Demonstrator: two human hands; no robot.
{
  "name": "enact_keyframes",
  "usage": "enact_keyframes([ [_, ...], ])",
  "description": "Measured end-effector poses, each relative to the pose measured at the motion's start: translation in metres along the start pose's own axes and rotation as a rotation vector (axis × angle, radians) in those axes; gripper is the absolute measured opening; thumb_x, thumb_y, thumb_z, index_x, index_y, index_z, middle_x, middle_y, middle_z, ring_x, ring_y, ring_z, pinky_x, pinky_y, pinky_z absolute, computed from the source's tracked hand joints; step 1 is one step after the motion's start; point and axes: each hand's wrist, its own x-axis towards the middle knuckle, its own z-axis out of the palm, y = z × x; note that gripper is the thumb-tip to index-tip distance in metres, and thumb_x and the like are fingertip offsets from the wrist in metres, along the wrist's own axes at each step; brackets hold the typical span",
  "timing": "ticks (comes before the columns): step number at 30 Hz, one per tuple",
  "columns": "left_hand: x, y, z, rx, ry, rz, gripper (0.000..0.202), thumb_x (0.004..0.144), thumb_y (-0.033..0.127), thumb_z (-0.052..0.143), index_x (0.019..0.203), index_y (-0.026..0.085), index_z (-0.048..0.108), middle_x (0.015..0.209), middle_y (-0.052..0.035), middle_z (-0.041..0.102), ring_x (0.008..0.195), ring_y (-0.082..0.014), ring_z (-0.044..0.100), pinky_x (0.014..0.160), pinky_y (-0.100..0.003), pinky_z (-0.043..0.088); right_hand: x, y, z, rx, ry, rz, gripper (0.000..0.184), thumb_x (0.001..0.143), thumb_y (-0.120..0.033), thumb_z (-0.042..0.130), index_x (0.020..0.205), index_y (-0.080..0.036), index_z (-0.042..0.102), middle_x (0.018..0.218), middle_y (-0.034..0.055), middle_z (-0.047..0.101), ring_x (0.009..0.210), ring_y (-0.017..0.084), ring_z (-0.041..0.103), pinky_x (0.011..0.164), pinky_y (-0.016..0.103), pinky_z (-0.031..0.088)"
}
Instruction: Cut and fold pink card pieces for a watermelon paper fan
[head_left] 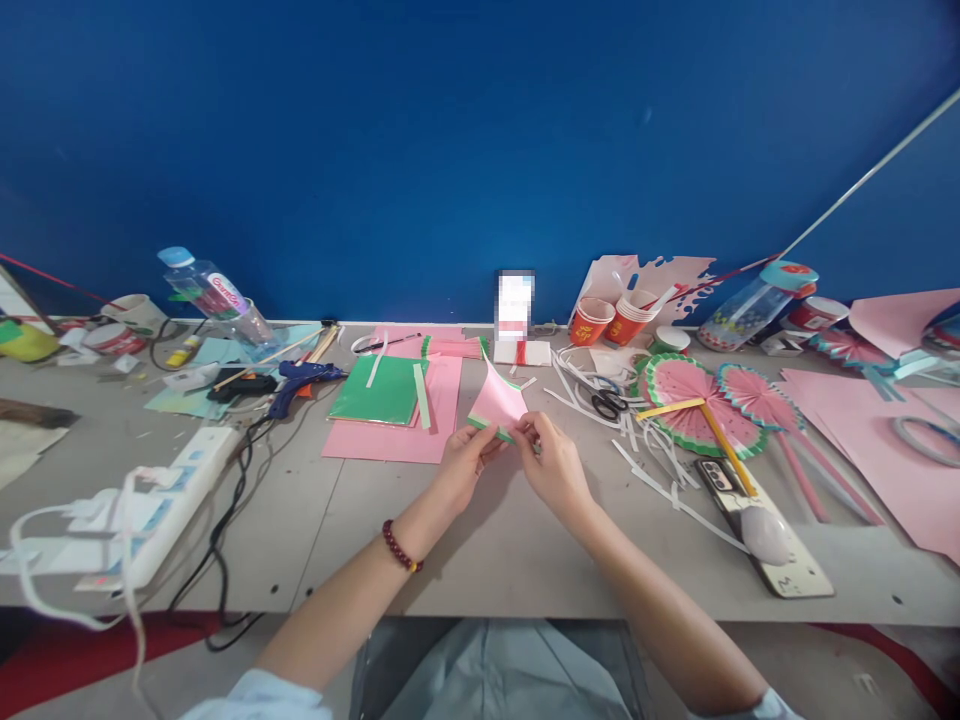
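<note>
My left hand (pixel 463 462) and my right hand (pixel 553 458) both pinch the near edge of a pink paper sheet with a green border (pixel 496 402), held just above the grey table (pixel 480 560). The sheet stands up and curls away from me. A red bead bracelet (pixel 401 548) circles my left wrist. A stack of green paper on larger pink paper (pixel 390 400) lies just left of the held sheet.
Finished watermelon paper fans (pixel 694 400) and black scissors (pixel 607 403) lie to the right, with white paper strips, a phone (pixel 724 478) and red paper cups (pixel 611 320). To the left are a blue glue gun (pixel 300 380), a bottle (pixel 214 295) and a white power strip (pixel 150 500).
</note>
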Motion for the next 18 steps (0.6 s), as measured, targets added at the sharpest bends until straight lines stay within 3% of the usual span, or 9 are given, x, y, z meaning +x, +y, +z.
enact_keyframes([
  [7,-0.0003,-0.0033,-0.0009,0.030,-0.057,0.004,0.024,0.060,0.030,0.080,0.073,0.013,0.068,0.079,-0.0040,0.071,0.081,-0.0149,0.066,0.090,-0.031,0.046,-0.0007,0.0002,0.0000,-0.023,-0.007,-0.002,0.009,0.086,-0.025,0.042,0.089,-0.022,0.050,0.076,0.0017,0.059,0.069,0.017,0.054,0.063,0.025,0.039],
  [14,-0.0008,-0.0037,0.0005,0.057,0.044,-0.020,0.026,0.061,0.037,0.079,0.062,0.014,0.066,0.068,-0.0014,0.068,0.072,-0.0125,0.064,0.086,-0.031,0.048,0.0001,0.0030,0.0027,0.008,-0.058,0.030,0.009,0.084,-0.026,0.044,0.089,-0.022,0.051,0.072,0.0002,0.059,0.064,0.016,0.054,0.061,0.024,0.038],
  [18,-0.0024,-0.0033,0.0025,0.070,0.072,-0.022,0.029,0.061,0.040,0.078,0.067,0.014,0.067,0.072,-0.0030,0.069,0.074,-0.0136,0.064,0.086,-0.032,0.048,0.0006,0.0039,0.0049,0.045,-0.064,0.060,0.010,0.083,-0.026,0.043,0.088,-0.022,0.051,0.071,-0.0008,0.059,0.062,0.015,0.054,0.059,0.023,0.038],
])
